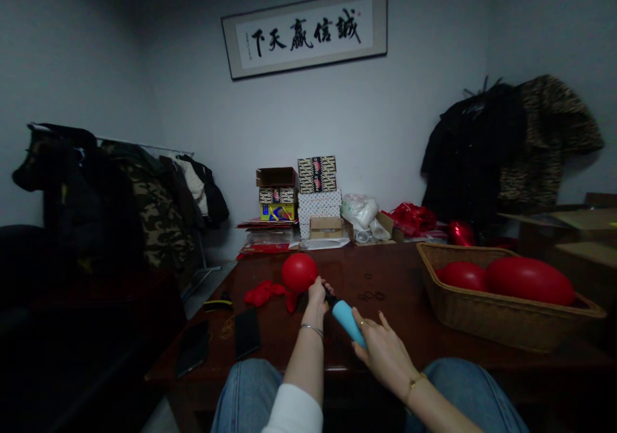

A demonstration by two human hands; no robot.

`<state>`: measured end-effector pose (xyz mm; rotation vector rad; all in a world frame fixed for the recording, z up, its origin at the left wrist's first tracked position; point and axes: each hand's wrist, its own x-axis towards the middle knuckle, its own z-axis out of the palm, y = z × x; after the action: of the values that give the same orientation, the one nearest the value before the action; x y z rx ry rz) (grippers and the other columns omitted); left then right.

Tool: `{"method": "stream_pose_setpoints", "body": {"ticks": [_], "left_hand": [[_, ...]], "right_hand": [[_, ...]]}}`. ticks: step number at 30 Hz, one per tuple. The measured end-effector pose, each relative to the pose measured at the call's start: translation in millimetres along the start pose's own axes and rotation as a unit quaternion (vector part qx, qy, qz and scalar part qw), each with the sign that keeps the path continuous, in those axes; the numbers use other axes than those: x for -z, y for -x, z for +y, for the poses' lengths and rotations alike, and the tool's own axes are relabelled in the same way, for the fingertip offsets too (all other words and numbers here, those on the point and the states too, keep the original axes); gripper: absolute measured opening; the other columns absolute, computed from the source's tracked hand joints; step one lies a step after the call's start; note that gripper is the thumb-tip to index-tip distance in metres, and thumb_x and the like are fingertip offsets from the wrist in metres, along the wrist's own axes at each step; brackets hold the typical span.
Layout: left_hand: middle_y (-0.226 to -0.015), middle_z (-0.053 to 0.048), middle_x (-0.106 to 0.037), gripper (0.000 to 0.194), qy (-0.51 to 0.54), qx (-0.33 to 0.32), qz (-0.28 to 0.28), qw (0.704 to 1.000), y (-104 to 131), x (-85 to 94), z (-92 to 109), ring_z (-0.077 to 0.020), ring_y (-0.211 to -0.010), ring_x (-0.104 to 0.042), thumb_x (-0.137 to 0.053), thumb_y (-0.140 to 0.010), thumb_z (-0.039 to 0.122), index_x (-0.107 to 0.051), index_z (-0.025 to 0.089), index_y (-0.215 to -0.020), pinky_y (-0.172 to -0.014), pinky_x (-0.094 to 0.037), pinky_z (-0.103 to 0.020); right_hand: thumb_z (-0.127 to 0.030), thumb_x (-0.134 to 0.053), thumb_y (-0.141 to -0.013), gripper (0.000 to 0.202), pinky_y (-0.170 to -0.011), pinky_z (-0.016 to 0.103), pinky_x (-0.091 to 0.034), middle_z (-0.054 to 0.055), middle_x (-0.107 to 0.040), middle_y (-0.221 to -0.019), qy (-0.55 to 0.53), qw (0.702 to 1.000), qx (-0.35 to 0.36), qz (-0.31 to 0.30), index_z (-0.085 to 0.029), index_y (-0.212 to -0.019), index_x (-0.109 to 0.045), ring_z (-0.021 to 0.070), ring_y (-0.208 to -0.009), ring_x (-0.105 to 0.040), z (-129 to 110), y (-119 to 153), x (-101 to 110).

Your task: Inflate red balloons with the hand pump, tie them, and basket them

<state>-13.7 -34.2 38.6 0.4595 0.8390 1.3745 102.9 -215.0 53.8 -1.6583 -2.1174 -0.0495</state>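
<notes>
A round, partly filled red balloon [299, 272] stands out just beyond my left hand [318, 291], whose fingers are closed around its neck at the black nozzle of a light-blue hand pump [349, 322]. The pump slants down toward my right hand [383, 349], which is at its near end with the thumb and fingers around the blue body and another finger raised. Limp red balloons [263, 293] lie on the dark table just left of the round one. How the balloon's neck sits on the nozzle is hidden by my left fingers.
On the brown table [385, 272], a wicker basket [482, 314] at right holds red balloons. Two dark phones [247, 333], a black-yellow tool [218, 305] and rubber bands lie at left; dark rings [371, 296] lie beyond the pump. Stacked boxes [319, 208] stand behind.
</notes>
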Motion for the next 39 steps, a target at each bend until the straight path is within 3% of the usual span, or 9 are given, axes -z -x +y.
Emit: {"method": "stream_pose_setpoints", "body": {"ticks": [6,10,14,18,22,27,32,39], "left_hand": [[-0.045,0.005,-0.038,0.025,0.012,-0.01,-0.007,1.0,-2,3.0,7,-0.0073,-0.035,-0.038,-0.04,-0.089,0.027,-0.039,0.019,-0.066,-0.04,-0.03,-0.019],[-0.045,0.005,-0.038,0.027,0.035,-0.002,-0.018,0.999,-1,-0.8,6,-0.0072,-0.036,-0.038,-0.04,-0.091,0.03,-0.038,0.019,-0.066,-0.04,-0.031,-0.019],[-0.047,0.005,-0.04,0.027,0.06,0.0,-0.02,0.998,2,-4.9,3,-0.0076,-0.037,-0.04,-0.042,-0.09,0.033,-0.04,0.018,-0.068,-0.042,-0.034,-0.019],[-0.048,0.004,-0.043,0.028,0.069,0.014,-0.021,0.997,8,-9.0,-5,-0.0088,-0.038,-0.044,-0.047,-0.088,0.036,-0.042,0.018,-0.068,-0.042,-0.037,-0.02],[-0.048,0.002,-0.045,0.028,0.076,0.015,-0.056,0.995,14,-11.5,-9,-0.0109,-0.042,-0.048,-0.049,-0.087,0.034,-0.042,0.018,-0.065,-0.046,-0.042,-0.023],[-0.047,0.004,-0.041,0.027,0.062,-0.016,-0.025,0.998,13,-7.2,-6,-0.0076,-0.037,-0.041,-0.047,-0.088,0.03,-0.042,0.018,-0.065,-0.041,-0.035,-0.019],[-0.045,0.005,-0.038,0.027,0.045,-0.029,-0.017,0.998,8,-1.7,-3,-0.0069,-0.034,-0.037,-0.039,-0.091,0.029,-0.039,0.018,-0.066,-0.038,-0.029,-0.018],[-0.046,0.005,-0.038,0.028,0.067,-0.021,-0.014,0.997,-1,6.9,13,-0.0065,-0.035,-0.037,-0.038,-0.092,0.03,-0.038,0.018,-0.066,-0.038,-0.028,-0.017]], "right_hand": [[-0.019,-0.046,-0.077,0.059,-0.11,0.047,-0.02,0.01,-0.063,-0.114,-0.053,0.998,0.021,0.005,-0.014,-0.136,-0.038,0.0193,-0.102,-0.06,22,39,8],[-0.021,-0.046,-0.078,0.057,-0.11,0.047,-0.019,0.01,-0.064,-0.114,-0.048,0.999,0.016,0.007,-0.015,-0.135,-0.039,0.0188,-0.101,-0.061,30,49,12],[-0.018,-0.047,-0.078,0.057,-0.109,0.047,-0.02,0.009,-0.065,-0.11,-0.044,0.999,0.024,0.022,-0.016,-0.135,-0.04,0.0191,-0.097,-0.062,27,38,16],[-0.018,-0.046,-0.078,0.057,-0.107,0.046,-0.024,0.012,-0.066,-0.104,-0.018,1.0,0.007,-0.007,-0.011,-0.134,-0.04,0.0217,-0.096,-0.062,18,13,17],[-0.02,-0.047,-0.078,0.058,-0.104,0.047,-0.027,0.014,-0.067,-0.103,0.011,1.0,-0.01,-0.028,-0.008,-0.135,-0.039,0.0251,-0.097,-0.062,10,-12,13],[-0.021,-0.048,-0.079,0.058,-0.104,0.046,-0.029,0.014,-0.068,-0.098,0.004,1.0,-0.011,-0.022,-0.007,-0.135,-0.039,0.0249,-0.095,-0.062,3,-20,6],[-0.019,-0.049,-0.078,0.058,-0.106,0.047,-0.026,0.013,-0.067,-0.102,-0.022,1.0,0.001,-0.007,-0.008,-0.135,-0.04,0.0238,-0.096,-0.062,5,-4,3],[-0.023,-0.049,-0.08,0.059,-0.11,0.049,-0.02,0.009,-0.062,-0.118,-0.058,0.998,0.038,0.004,-0.017,-0.138,-0.035,0.0206,-0.104,-0.06,32,40,8]]}}
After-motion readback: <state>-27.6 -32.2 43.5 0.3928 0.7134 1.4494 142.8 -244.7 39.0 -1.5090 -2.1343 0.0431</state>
